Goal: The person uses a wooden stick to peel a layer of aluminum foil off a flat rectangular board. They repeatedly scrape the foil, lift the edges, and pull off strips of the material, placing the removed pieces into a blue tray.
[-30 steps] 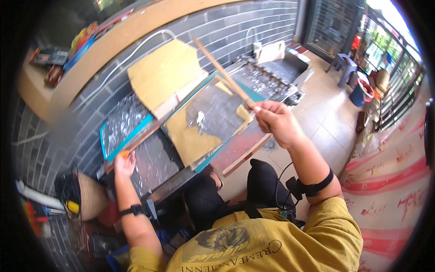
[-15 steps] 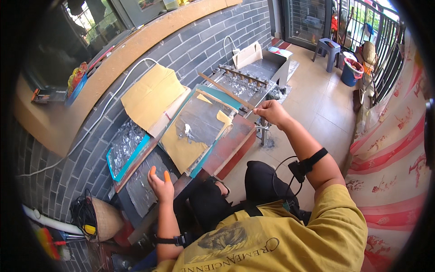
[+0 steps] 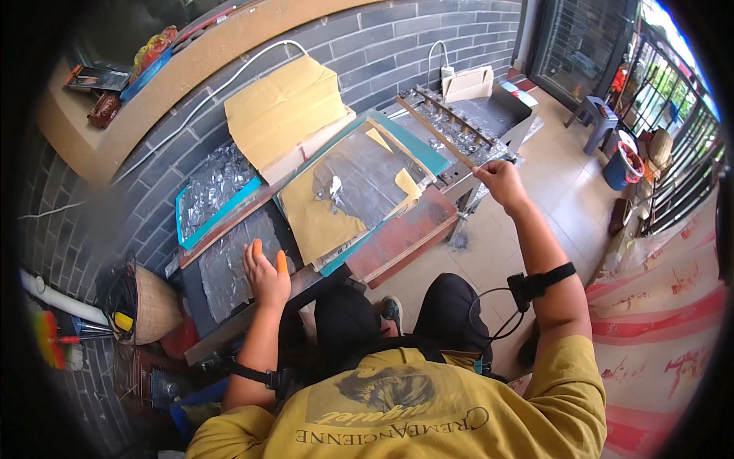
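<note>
Pinching thin, straight, brown wooden stick point(image 3: 434, 131) by its near end in bare right hand point(image 3: 501, 184), right of tan-and-grey rectangular sheet stack point(image 3: 359, 177), with long axis slanting forward-left from grip, and orange-tipped left hand point(image 3: 269, 280) farther off, empty, loosely spread, left of stack.

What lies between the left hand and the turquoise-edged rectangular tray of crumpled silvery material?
In the head view, a wrinkled grey sheet, then a reddish-brown board's edge, between the left hand and the turquoise-edged tray.
</note>
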Motion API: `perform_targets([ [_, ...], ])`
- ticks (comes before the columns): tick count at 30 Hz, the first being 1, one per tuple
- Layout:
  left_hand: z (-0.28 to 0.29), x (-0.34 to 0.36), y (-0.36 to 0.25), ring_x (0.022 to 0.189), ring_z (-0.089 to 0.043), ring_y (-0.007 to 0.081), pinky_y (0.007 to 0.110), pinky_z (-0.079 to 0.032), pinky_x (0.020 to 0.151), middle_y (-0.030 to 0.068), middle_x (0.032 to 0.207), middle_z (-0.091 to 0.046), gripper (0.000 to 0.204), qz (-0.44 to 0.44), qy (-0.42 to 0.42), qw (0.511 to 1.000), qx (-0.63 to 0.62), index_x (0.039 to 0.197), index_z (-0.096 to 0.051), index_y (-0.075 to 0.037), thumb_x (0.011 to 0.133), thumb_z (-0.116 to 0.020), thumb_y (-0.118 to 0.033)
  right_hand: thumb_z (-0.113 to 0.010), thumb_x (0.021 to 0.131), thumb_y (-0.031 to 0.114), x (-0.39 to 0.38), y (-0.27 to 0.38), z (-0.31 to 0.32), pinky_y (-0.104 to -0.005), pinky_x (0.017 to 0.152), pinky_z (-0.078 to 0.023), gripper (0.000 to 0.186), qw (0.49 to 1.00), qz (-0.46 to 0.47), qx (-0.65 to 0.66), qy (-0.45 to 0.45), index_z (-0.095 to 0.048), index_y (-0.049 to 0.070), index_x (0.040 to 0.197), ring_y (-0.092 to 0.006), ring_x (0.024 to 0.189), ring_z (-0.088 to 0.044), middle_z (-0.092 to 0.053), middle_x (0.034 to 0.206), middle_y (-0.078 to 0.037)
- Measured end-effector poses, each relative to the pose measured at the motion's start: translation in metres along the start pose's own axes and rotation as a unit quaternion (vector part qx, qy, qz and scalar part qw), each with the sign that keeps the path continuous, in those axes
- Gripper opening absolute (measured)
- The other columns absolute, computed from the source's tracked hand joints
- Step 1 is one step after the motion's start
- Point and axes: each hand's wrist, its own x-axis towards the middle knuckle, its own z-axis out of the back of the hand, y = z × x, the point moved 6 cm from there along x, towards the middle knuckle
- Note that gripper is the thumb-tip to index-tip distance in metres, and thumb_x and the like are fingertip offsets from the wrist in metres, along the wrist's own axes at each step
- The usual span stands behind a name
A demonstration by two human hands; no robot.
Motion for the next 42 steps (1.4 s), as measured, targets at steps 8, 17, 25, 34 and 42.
perform_targets([
  [8, -0.001, -0.002, 0.003, 0.128, -0.034, 0.0413, 0.048, -0.028, 0.106, 0.0237, 0.132, -0.040, 0.050, 0.038, 0.072, 0.997, 0.010, 0.130, -0.037, 0.003, 0.089, -0.057, -0.017, -0.064, 0.080, 0.027, 0.044, 0.011, -0.035, -0.0415, 0.065, -0.049, 0.027, 0.976, 0.102, -0.180, 0.064, -0.065, 0.001, 0.078, -0.0351, 0.069, -0.062, -0.063, 0.072, -0.019],
  [17, 0.006, 0.008, -0.013, 0.128, -0.035, 0.0395, 0.046, -0.026, 0.107, 0.0204, 0.134, -0.040, 0.043, 0.038, 0.136, 0.989, 0.041, 0.130, -0.038, 0.005, 0.092, -0.048, -0.012, -0.059, 0.083, 0.020, 0.037, 0.054, -0.009, -0.0411, 0.066, -0.049, 0.016, 0.916, 0.168, -0.207, 0.300, -0.064, 0.005, 0.082, -0.0333, 0.076, -0.060, -0.061, 0.078, -0.015],
  [25, 0.004, 0.019, -0.019, 0.129, -0.034, 0.0391, 0.046, -0.027, 0.106, 0.0195, 0.135, -0.040, 0.045, 0.060, 0.169, 0.982, 0.066, 0.131, -0.037, 0.004, 0.090, -0.050, -0.009, -0.063, 0.083, 0.012, 0.075, 0.060, 0.043, -0.0352, 0.064, -0.049, 0.011, 0.929, 0.169, -0.149, 0.293, -0.066, 0.002, 0.086, -0.0292, 0.071, -0.061, -0.062, 0.077, -0.013],
  [34, 0.001, 0.020, -0.019, 0.126, -0.037, 0.0389, 0.046, -0.029, 0.105, 0.0193, 0.133, -0.042, 0.046, 0.055, 0.155, 0.984, 0.075, 0.130, -0.038, 0.002, 0.088, -0.053, -0.008, -0.067, 0.080, 0.028, 0.121, 0.035, 0.052, -0.0414, 0.067, -0.049, 0.026, 0.938, 0.062, -0.305, 0.153, -0.063, 0.003, 0.086, -0.0338, 0.075, -0.062, -0.063, 0.079, -0.017],
  [42, 0.004, 0.019, -0.021, 0.128, -0.035, 0.0389, 0.046, -0.028, 0.106, 0.0195, 0.134, -0.040, 0.047, 0.076, 0.170, 0.979, 0.082, 0.131, -0.037, 0.003, 0.088, -0.052, -0.006, -0.054, 0.088, 0.041, 0.140, 0.012, 0.037, -0.0435, 0.075, -0.050, 0.037, 0.807, 0.031, -0.498, 0.316, -0.064, 0.006, 0.086, -0.0334, 0.085, -0.062, -0.065, 0.085, -0.015],
])
